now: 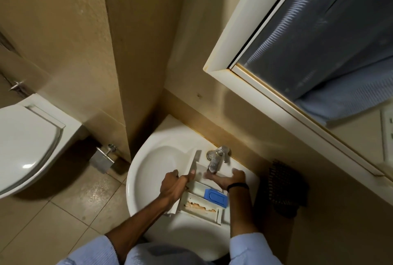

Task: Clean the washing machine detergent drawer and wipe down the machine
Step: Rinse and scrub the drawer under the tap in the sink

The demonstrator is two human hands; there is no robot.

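Observation:
The white detergent drawer (200, 205) lies across the white sink (153, 171), its front panel toward the tap. It has a blue insert (215, 197) and brown residue in one compartment. My left hand (172, 186) grips the drawer's left edge near the front panel. My right hand (228, 178) is inside the drawer's far compartment under the chrome tap (215, 159), fingers spread, flat against the plastic. A black band circles my right wrist.
A dark brush (285, 188) rests on the ledge right of the sink. A framed mirror (297, 56) hangs above. The toilet (27, 143) stands at left, with a metal paper holder (103, 158) on the wall beside the sink.

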